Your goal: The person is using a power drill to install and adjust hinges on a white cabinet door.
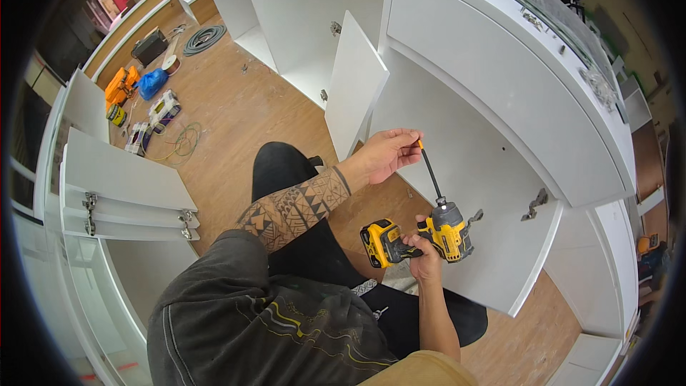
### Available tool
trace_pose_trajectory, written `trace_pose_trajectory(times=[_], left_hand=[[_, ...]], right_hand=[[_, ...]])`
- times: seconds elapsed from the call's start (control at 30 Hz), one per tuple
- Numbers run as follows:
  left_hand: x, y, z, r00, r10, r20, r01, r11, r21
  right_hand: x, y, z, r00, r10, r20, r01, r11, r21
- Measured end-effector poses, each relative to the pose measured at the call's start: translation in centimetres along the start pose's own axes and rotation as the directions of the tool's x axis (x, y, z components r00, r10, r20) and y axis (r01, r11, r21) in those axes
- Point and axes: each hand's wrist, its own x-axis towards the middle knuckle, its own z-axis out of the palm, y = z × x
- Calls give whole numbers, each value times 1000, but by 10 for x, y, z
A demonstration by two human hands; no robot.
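In my right hand (426, 261) is a yellow and black cordless impact driver (449, 232), gripped by its handle. A long black driver bit (431, 171) sticks out of its chuck, pointing up and away from me. The fingers of my left hand (391, 156) pinch the bit's orange-coloured far end; whether a screw sits there is too small to tell. Below and beside the driver, a white cabinet door (511, 261) stands swung out with metal hinges (534, 204) on it. Another white door (355, 75) hangs open just beyond my left hand.
White cabinets (500, 64) curve along the front and right. Loose white panels with hinges (128, 214) are stacked at my left. On the wooden floor lie a coiled grey cable (204, 40), a blue bag (152, 83), an orange item (121, 87) and a dark case (149, 46).
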Motion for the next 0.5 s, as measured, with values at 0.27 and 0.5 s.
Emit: trace_pose_trajectory(times=[0.27, 0.5], left_hand=[[-1, 57, -24, 771, 597, -221, -289, 638, 714], [118, 182, -54, 728, 603, -324, 184, 284, 941]], right_hand=[[7, 0, 1, 989, 44, -140, -16, 981, 195], [11, 11, -1, 986, 31, -165, 5, 978, 210]])
